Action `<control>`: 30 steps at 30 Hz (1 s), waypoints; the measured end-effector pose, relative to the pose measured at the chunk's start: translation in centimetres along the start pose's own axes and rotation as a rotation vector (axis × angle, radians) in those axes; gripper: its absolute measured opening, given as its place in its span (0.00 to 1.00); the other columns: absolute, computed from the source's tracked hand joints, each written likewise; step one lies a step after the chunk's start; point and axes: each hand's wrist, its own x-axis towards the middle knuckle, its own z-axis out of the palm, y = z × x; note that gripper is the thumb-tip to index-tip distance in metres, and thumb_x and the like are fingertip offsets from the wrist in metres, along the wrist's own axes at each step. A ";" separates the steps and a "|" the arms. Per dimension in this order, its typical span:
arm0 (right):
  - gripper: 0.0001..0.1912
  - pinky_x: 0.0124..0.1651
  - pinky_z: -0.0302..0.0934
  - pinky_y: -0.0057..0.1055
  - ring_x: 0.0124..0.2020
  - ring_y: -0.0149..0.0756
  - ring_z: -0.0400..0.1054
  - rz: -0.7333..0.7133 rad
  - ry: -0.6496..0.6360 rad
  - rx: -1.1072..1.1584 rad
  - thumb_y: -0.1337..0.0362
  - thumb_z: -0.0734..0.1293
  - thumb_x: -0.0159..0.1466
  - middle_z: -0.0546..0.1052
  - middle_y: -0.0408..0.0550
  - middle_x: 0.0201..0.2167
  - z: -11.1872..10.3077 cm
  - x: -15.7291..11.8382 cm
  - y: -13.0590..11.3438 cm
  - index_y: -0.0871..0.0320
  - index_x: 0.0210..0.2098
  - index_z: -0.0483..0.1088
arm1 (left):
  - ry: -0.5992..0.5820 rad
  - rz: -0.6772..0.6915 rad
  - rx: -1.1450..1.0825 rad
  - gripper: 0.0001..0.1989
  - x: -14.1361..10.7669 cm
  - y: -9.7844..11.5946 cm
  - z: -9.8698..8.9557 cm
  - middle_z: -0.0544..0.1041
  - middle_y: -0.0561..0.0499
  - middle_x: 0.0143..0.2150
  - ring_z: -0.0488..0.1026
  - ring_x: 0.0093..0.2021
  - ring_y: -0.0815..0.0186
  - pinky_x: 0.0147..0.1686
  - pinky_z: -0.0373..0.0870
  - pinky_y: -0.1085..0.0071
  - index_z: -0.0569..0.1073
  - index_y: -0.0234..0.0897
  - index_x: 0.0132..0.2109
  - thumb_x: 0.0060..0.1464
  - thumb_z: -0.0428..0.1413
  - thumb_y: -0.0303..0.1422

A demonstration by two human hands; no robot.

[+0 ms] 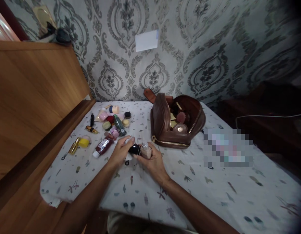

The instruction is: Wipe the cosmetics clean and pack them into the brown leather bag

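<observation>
My right hand point(155, 164) is closed around a small glass foundation bottle point(146, 151) with beige liquid; its silvery neck shows without a cap. Between my hands is a shiny black cap point(134, 149), gripped by my left hand point(121, 150) and close beside the bottle. Something whitish shows by my left fingers, too unclear to name. Behind my right hand stands a brown cosmetic bag point(162, 123), unzipped, with a round compact point(181, 129) and other make-up inside.
Left on the patterned cloth point(140, 185) lie a dark red bottle point(104, 146), a green bottle point(119, 125), a yellow-lidded jar point(83, 142), gold tubes point(74, 146) and several small jars. A wooden cabinet point(38, 91) borders the left; a blurred patch point(228, 148) lies right.
</observation>
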 end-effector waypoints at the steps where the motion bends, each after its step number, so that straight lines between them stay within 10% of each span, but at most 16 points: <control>1: 0.19 0.37 0.63 0.32 0.32 0.37 0.65 0.009 0.002 0.019 0.56 0.78 0.46 0.73 0.43 0.30 0.0 0.1 0.0 0.57 0.32 0.71 | 0.006 -0.005 -0.009 0.23 0.0 0.0 0.1 0.72 0.55 0.27 0.68 0.29 0.69 0.31 0.63 0.75 0.74 0.35 0.30 0.42 0.66 0.51; 10: 0.29 0.16 0.46 0.21 0.21 0.30 0.64 0.332 -0.050 0.430 0.48 0.76 0.49 0.74 0.42 0.23 -0.3 0.1 -2.0 0.57 0.45 0.71 | -0.213 -0.063 -0.149 0.22 -0.6 0.8 0.4 0.76 0.51 0.28 0.68 0.23 0.71 0.24 0.64 0.74 0.77 0.35 0.37 0.49 0.62 0.52; 17: 0.26 0.14 0.40 0.18 0.19 0.24 0.61 0.528 -0.036 0.745 0.51 0.81 0.41 0.72 0.38 0.21 -0.4 0.4 -2.1 0.57 0.30 0.68 | -0.241 0.339 0.307 0.17 -1.1 1.2 -0.1 0.78 0.50 0.43 0.73 0.45 0.62 0.48 0.68 0.70 0.76 0.39 0.48 0.52 0.64 0.37; 30: 0.17 0.15 0.44 0.21 0.19 0.26 0.63 0.238 -0.290 0.173 0.50 0.71 0.58 0.70 0.38 0.25 -1.0 0.0 -2.2 0.54 0.34 0.65 | 0.090 -0.019 -0.167 0.26 0.5 0.7 -0.4 0.68 0.59 0.18 0.64 0.15 0.73 0.15 0.58 0.77 0.67 0.37 0.29 0.43 0.65 0.55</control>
